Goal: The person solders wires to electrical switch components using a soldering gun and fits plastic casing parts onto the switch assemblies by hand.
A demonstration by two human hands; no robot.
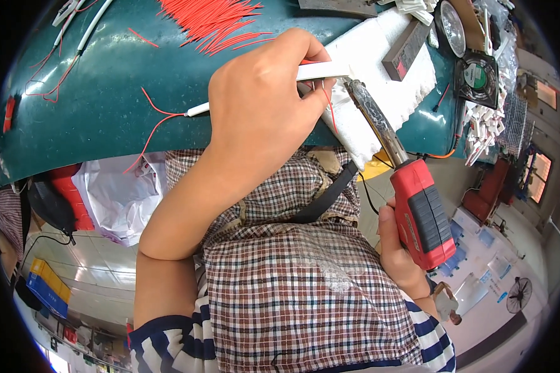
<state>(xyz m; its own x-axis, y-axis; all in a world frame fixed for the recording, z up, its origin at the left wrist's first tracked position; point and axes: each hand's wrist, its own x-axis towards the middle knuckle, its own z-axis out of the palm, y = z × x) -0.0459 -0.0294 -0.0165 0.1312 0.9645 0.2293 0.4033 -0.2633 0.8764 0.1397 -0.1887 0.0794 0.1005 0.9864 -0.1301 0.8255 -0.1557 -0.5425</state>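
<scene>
My left hand (258, 93) is closed in a pinch round a narrow white plastic piece (322, 70) above the bench. A thin red wire (331, 109) hangs down beside its fingertips. Left of the hand, a white cable end (197, 110) splits into two red wires; whether it joins the pinched piece is hidden under the hand. My right hand (399, 255) is wrapped round the grip of a red and black soldering gun (422, 214). Its metal barrel slants up to the left, and the tip is at the right end of the white piece. Whether they touch is hard to tell.
A pile of cut red wires (211, 18) lies at the far side of the green bench (106, 124). A white cloth (379, 50) carries a dark block (407, 50). A small black fan (476, 79) and a heap of white plastic pieces (484, 127) are at the right.
</scene>
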